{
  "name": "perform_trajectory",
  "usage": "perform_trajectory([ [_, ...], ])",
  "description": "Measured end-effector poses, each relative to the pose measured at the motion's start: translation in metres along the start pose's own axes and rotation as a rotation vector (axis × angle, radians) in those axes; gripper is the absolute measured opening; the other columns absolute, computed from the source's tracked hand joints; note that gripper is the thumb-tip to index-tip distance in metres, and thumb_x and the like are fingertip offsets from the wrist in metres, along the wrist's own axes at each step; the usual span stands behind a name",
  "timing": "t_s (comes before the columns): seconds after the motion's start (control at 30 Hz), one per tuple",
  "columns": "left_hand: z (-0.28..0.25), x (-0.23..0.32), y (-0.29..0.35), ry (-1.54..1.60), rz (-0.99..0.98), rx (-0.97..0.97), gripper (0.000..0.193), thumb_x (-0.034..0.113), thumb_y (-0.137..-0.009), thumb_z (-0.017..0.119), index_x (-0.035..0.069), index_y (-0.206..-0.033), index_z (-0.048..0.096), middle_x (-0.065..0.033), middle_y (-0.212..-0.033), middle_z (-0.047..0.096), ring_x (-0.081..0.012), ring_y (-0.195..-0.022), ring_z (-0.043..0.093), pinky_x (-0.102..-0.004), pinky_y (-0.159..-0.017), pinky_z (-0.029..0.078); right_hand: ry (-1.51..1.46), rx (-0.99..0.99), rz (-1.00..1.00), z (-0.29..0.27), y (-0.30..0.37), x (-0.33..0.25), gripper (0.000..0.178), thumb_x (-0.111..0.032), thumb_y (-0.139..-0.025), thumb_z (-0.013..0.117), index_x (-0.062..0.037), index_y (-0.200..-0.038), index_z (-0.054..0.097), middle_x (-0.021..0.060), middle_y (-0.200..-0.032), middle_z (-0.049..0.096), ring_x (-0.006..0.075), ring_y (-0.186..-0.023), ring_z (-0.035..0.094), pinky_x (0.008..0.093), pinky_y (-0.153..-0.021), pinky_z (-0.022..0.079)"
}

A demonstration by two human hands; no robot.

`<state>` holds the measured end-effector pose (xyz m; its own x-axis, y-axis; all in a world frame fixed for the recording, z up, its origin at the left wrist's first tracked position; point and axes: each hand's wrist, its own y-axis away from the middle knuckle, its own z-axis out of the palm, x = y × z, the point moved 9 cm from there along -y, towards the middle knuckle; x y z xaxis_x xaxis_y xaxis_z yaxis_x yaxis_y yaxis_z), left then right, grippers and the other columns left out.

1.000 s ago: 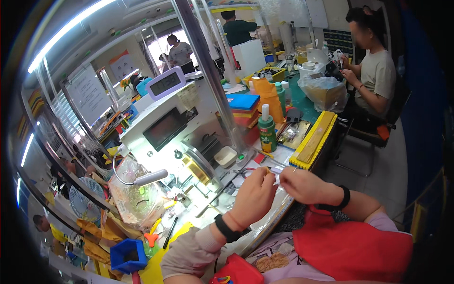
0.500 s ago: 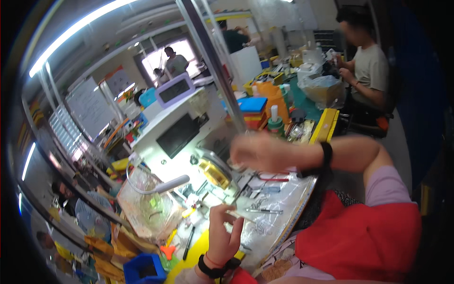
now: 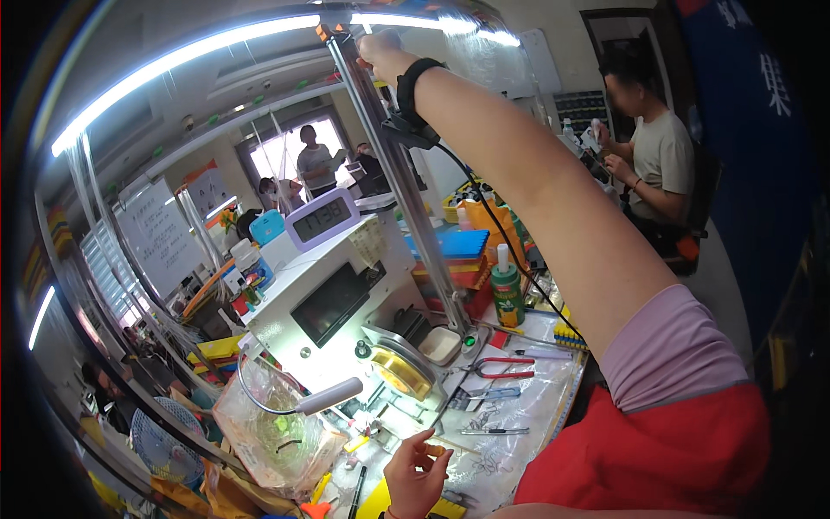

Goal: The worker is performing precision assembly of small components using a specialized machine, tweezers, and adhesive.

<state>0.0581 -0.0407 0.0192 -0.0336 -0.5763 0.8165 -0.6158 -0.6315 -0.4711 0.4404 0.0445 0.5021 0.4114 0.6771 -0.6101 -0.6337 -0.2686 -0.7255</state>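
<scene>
My right arm reaches far up across the view. At its end my right hand (image 3: pixel 385 50) is closed beside the top of an upright metal post (image 3: pixel 373 130), just under the lit tube lamp; what its fingers hold, if anything, is hidden. Low over the bench, my left hand (image 3: pixel 413 480) has its fingers loosely curled, thumb and forefinger apart, with nothing I can make out between them. Near it lie a black pen (image 3: pixel 357 493), metal tweezers (image 3: pixel 494 431) and a yellow sheet (image 3: pixel 376 500). Behind stands a white machine (image 3: pixel 277 298) with a yellow tape roll (image 3: pixel 402 374).
Red-handled pliers (image 3: pixel 506 368) and a green bottle (image 3: pixel 507 298) stand or lie at the right. A black cable (image 3: pixel 484 203) hangs beside my arm. A desk lamp (image 3: pixel 333 395) leans over the bench near a plastic bag (image 3: pixel 277 424). A co-worker (image 3: pixel 661 156) sits at the right.
My right hand has risen from above the bench to the top of the post. My left hand has dropped lower in view. The view has tilted, showing more of the post's upper end.
</scene>
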Motion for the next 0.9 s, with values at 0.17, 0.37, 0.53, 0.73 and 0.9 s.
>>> perform_trajectory([
  [0.17,-0.003,0.004,-0.004,-0.023,-0.048,0.019,0.027,0.002,-0.081,0.071,-0.001,-0.107,0.063,-0.0105,-0.079,0.063,-0.0175,-0.059,0.06,-0.0293,-0.054,0.049,0.11,-0.059,-0.109,-0.005,-0.002,0.012,0.014,-0.013,-0.086,0.065,0.0008,-0.087,0.067,0.0053,-0.078,0.063,0.0173,-0.065,0.06,0.0272,-0.057,0.055],
  [0.37,-0.007,0.038,-0.006,-0.141,0.16,-0.021,0.042,-0.008,-0.08,0.065,-0.002,-0.12,0.054,-0.0111,-0.098,0.059,-0.012,-0.06,0.063,-0.0228,-0.055,0.048,0.064,0.065,0.11,-0.095,0.162,0.165,0.019,-0.019,-0.083,0.061,-0.0024,-0.078,0.066,0.0069,-0.068,0.063,0.0171,-0.06,0.059,0.0328,-0.053,0.047],
  [0.53,0.005,0.05,-0.008,-0.161,0.214,-0.038,0.033,-0.006,-0.078,0.067,0.001,-0.109,0.059,-0.01,-0.096,0.06,-0.0124,-0.058,0.055,-0.0241,-0.058,0.044,-0.12,0.092,0.813,-0.183,0.375,0.259,0.011,-0.017,-0.089,0.059,-0.0101,-0.081,0.056,-0.0012,-0.066,0.049,0.0095,-0.05,0.043,0.0257,-0.042,0.032],
  [0.73,0.008,0.04,-0.005,-0.234,0.202,-0.118,0.028,-0.005,-0.086,0.058,-0.002,-0.114,0.053,-0.0112,-0.104,0.057,-0.0128,-0.068,0.061,-0.0237,-0.066,0.049,-0.055,0.132,0.713,-0.193,0.417,0.296,0.014,-0.018,-0.094,0.058,-0.0108,-0.106,0.059,-0.0038,-0.07,0.047,0.0064,-0.055,0.04,0.0229,-0.045,0.03],
  [0.9,0.009,0.028,-0.008,-0.212,0.113,-0.08,0.03,-0.007,-0.081,0.061,-0.001,-0.111,0.058,-0.0109,-0.096,0.055,-0.0135,-0.064,0.06,-0.028,-0.077,0.043,-0.222,0.041,0.812,-0.182,0.417,0.302,0.009,-0.016,-0.096,0.055,-0.0102,-0.103,0.059,-0.0067,-0.068,0.042,0.0032,-0.055,0.037,0.0205,-0.044,0.025],
])
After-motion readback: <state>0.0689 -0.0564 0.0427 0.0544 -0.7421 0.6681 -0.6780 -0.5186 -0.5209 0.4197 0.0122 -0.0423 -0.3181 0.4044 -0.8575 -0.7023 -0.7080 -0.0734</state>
